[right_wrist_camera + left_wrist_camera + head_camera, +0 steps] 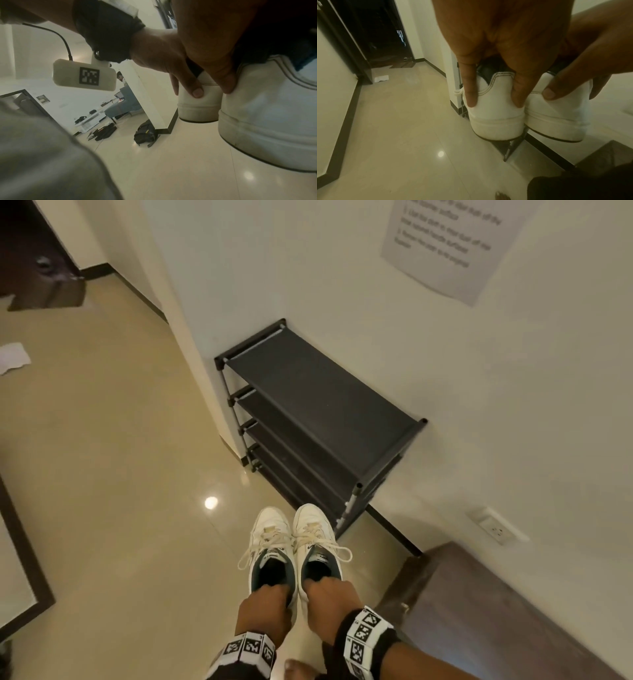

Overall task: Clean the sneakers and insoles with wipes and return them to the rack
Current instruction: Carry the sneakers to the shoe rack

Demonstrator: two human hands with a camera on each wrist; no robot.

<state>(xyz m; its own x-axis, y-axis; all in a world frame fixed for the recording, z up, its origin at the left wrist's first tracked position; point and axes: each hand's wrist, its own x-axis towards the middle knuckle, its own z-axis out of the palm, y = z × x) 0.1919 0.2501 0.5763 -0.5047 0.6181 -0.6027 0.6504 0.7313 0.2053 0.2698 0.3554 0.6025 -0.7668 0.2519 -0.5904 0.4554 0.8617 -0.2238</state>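
Two white sneakers with dark linings hang side by side above the floor, toes toward the rack. My left hand (270,604) grips the heel of the left sneaker (270,539), its fingers (471,86) lying over the white heel (496,115). My right hand (329,601) grips the heel of the right sneaker (313,529), with its thumb (224,79) pressed on the heel (267,108). The dark shoe rack (318,405) stands against the wall just ahead, and no shoes show on its top shelf. The insoles are not visible.
A brown wooden cabinet (486,611) stands at lower right beside a wall socket (496,529). A white wipe or paper (13,357) lies on the tiled floor at far left. Open glossy floor (120,474) stretches left of the rack. A bare foot (298,669) shows below.
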